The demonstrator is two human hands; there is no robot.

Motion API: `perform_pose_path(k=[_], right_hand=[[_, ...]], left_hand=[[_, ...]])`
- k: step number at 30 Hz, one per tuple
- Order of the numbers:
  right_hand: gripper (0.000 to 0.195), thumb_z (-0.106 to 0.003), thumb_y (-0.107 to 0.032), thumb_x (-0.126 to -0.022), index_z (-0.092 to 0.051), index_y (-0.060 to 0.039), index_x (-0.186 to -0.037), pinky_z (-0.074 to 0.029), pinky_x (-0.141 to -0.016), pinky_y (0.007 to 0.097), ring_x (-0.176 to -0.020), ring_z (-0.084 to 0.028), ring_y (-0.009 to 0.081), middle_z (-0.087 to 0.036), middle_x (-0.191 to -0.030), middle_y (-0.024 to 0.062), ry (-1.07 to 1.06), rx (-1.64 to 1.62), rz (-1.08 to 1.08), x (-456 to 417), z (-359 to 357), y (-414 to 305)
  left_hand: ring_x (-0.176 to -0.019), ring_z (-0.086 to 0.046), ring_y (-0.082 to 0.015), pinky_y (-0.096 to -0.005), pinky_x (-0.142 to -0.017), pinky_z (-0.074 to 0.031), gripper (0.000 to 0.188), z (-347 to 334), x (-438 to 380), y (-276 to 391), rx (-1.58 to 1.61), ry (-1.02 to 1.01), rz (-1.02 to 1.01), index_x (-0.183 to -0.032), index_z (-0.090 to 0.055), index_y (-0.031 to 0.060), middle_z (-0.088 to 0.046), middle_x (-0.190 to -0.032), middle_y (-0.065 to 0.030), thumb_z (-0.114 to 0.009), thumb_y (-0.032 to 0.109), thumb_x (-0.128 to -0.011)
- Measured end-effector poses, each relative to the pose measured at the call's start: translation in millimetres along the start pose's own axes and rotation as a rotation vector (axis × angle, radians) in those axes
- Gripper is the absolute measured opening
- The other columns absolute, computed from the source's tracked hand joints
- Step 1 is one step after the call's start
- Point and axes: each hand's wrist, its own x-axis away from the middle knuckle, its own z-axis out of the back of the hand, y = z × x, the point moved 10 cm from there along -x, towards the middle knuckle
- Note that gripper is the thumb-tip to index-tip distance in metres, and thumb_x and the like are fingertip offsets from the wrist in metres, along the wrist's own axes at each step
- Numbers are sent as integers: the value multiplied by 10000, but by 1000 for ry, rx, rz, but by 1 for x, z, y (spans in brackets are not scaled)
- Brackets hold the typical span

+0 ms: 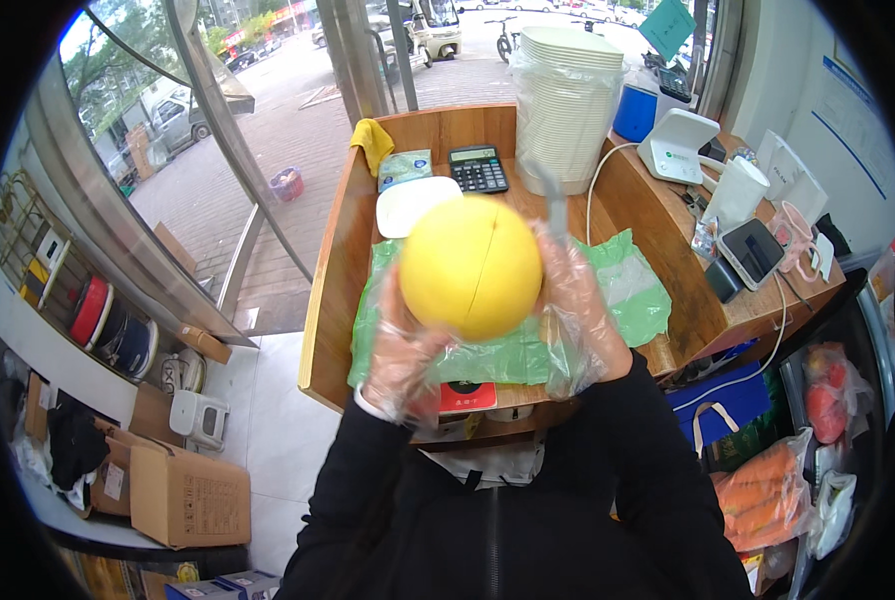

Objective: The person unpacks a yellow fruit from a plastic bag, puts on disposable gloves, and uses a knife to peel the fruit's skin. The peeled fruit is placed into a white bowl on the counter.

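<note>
A round, smooth yellow melon point(471, 268) is held up above the counter, with a thin dark line running down its rind from a small spot near the top. My left hand point(402, 352), in a clear plastic glove, cups its left and lower side. On the other side my gloved right hand point(579, 300) touches the rind and also grips a knife, whose grey blade point(556, 206) points up and is blurred. The knife's handle is mostly hidden in the hand. Beneath both hands a green plastic bag point(635, 289) lies spread out.
Behind the melon are a white foam tray point(417, 204), a calculator point(478, 169) and a yellow cloth point(372, 144). A tall stack of plastic-wrapped containers point(567, 112) stands at the back. The right ledge point(661, 244) carries a payment device point(680, 146) and a phone-like screen point(751, 253).
</note>
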Motion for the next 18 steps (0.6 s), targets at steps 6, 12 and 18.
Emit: perform_pose_path(k=[6,12,18], right_hand=[[500,-517,-442,-918,-560,-3,-1154,-412,-604,232,-714,-506,73,-611,-1000,49,-48,34,-127,22,0,-12],[473,-464,-477,-934,-563,-25,-1034,-396,-485,216,-562,-471,72,-571,-798,9,18,-69,-399,15,2,70],[390,-451,-415,-958,-565,-47,-1019,-432,-525,226,-667,-541,78,-578,-765,-3,74,-30,-375,0,15,119]], left_hand=[[-1268,-395,-295,-477,-984,-398,741,-35,8,4,700,-341,229,-1410,-256,60,-373,-1397,-143,-406,579,-902],[-1230,-423,-235,-363,-1035,-360,851,12,-8,-20,131,-8,129,-1421,-207,80,-417,-1336,-116,-724,302,-783],[-1228,-392,-259,-357,-1029,-349,908,18,-32,-22,-458,-30,34,-1400,-218,12,-384,-1330,-148,-776,212,-712]])
